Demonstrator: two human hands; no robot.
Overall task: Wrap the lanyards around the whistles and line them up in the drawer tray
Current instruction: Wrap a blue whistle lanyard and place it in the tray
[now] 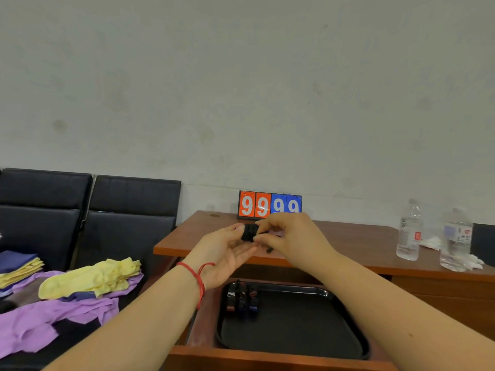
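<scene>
Both hands are raised together over the desk (pixel 348 236). The left hand (pixel 227 253) lies palm up, thumb and fingers cradling a black whistle (pixel 249 231). The right hand (pixel 286 234) pinches at the same whistle from its right side, fingertips curled on what I take to be the lanyard; the cord itself is too dark to separate from the body. A small dark end (pixel 268 249) shows just under the right fingers. Step in hand, I judge: finishing the wrap. Below the wrists, the open drawer holds a black tray (pixel 308 330) with three wrapped whistles (pixel 242 298) lined up at its far-left corner. Next move calls for tucking the loose end, then lowering this whistle in just right of that row. Beyond the hands stands a scoreboard (pixel 269 206); two bottles (pixel 409 231) far right.
</scene>
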